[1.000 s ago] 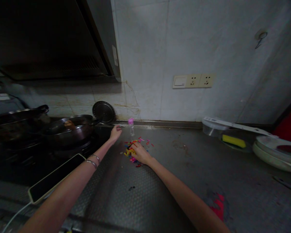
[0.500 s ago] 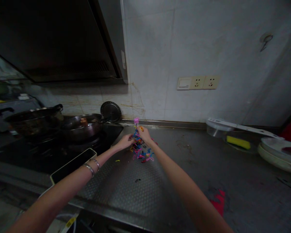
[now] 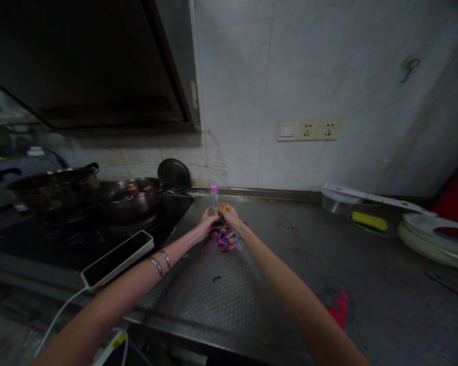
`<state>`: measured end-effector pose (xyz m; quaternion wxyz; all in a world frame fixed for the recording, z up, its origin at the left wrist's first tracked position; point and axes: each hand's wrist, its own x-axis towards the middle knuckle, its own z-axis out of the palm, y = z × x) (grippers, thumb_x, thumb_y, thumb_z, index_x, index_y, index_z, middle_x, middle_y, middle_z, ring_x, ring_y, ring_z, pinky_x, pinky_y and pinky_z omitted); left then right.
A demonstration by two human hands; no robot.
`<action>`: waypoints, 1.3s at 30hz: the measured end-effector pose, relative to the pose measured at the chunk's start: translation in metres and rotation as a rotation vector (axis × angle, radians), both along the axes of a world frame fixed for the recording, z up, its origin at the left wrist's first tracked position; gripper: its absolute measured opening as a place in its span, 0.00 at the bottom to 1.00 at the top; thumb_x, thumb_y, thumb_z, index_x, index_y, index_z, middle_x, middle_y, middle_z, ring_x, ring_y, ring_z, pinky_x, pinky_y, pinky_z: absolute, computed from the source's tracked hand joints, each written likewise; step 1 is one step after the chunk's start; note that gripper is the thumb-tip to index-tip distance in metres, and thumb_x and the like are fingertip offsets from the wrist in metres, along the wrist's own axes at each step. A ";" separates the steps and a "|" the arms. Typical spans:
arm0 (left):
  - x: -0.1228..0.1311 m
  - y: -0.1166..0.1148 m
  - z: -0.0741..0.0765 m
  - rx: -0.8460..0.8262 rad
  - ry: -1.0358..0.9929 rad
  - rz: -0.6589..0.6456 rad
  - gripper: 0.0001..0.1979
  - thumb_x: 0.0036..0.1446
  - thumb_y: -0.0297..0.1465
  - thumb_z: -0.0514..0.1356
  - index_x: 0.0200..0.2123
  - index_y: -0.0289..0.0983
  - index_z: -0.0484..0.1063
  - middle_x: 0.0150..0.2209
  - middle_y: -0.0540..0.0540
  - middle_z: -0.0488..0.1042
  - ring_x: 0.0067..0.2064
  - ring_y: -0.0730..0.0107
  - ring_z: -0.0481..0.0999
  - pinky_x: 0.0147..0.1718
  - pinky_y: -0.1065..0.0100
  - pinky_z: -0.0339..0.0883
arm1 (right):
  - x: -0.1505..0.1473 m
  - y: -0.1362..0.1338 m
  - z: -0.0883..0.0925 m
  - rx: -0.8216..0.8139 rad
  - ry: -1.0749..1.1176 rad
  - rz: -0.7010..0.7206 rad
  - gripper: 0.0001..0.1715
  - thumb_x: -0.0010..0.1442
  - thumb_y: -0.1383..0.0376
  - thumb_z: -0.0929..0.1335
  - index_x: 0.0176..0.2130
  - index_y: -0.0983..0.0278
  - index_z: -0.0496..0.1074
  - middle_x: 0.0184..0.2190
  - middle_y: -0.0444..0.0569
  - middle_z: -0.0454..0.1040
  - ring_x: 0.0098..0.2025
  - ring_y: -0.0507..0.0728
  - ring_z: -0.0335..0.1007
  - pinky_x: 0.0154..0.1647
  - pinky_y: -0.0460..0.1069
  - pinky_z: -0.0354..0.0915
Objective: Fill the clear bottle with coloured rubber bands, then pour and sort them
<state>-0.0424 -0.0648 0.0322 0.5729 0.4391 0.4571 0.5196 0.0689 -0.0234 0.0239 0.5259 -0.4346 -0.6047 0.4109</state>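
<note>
A heap of small coloured bits (image 3: 225, 237), pink, blue, yellow and red, lies on the steel counter (image 3: 229, 300). Just behind it stands a small clear bottle with a pink cap (image 3: 214, 196). My left hand (image 3: 207, 222) is at the left edge of the heap, close to the bottle's base, with its fingers curled. My right hand (image 3: 231, 215) is over the back of the heap, fingers pinched on some of the coloured bits. The two hands nearly meet.
A phone on a white cable (image 3: 117, 257) lies at the counter's left, beside a black hob with two dark pans (image 3: 132, 195) and a round lid (image 3: 174, 175). Plates (image 3: 435, 239), a clear tub (image 3: 334, 202) and a yellow sponge (image 3: 369, 220) sit at right. Sockets (image 3: 309, 129) are on the wall.
My left hand has moved right to the heap beside the bottle. My right hand rose from the heap with coloured bits and now hovers just over it, close to the left hand.
</note>
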 end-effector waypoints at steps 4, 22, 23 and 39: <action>-0.001 0.009 -0.003 -0.049 0.064 -0.035 0.23 0.46 0.28 0.60 0.48 0.34 0.63 0.21 0.53 0.67 0.20 0.78 0.67 0.17 0.76 0.60 | -0.001 -0.006 0.002 0.032 -0.092 0.025 0.12 0.49 0.66 0.64 0.36 0.67 0.71 0.32 0.47 0.73 0.34 0.53 0.68 0.39 0.48 0.63; -0.046 0.021 0.001 0.518 1.256 -0.378 0.20 0.47 0.33 0.56 0.45 0.34 0.69 0.42 0.44 0.72 0.43 0.64 0.69 0.44 0.67 0.62 | 0.043 -0.056 -0.001 0.306 -1.099 0.091 0.40 0.48 0.45 0.65 0.55 0.61 0.62 0.52 0.61 0.61 0.54 0.67 0.54 0.50 0.60 0.54; -0.041 0.019 -0.001 0.558 1.291 -0.428 0.22 0.46 0.33 0.57 0.47 0.35 0.68 0.43 0.45 0.71 0.44 0.64 0.68 0.46 0.67 0.61 | 0.042 -0.059 -0.005 0.310 -1.104 0.084 0.39 0.50 0.46 0.64 0.55 0.63 0.61 0.51 0.62 0.60 0.53 0.67 0.54 0.50 0.59 0.54; -0.049 0.024 0.005 0.432 1.645 -0.380 0.18 0.51 0.34 0.53 0.45 0.33 0.64 0.41 0.40 0.72 0.41 0.61 0.72 0.38 0.68 0.64 | 0.044 -0.015 0.000 0.041 -0.514 -0.047 0.07 0.49 0.70 0.66 0.32 0.64 0.72 0.29 0.44 0.74 0.33 0.52 0.68 0.37 0.46 0.62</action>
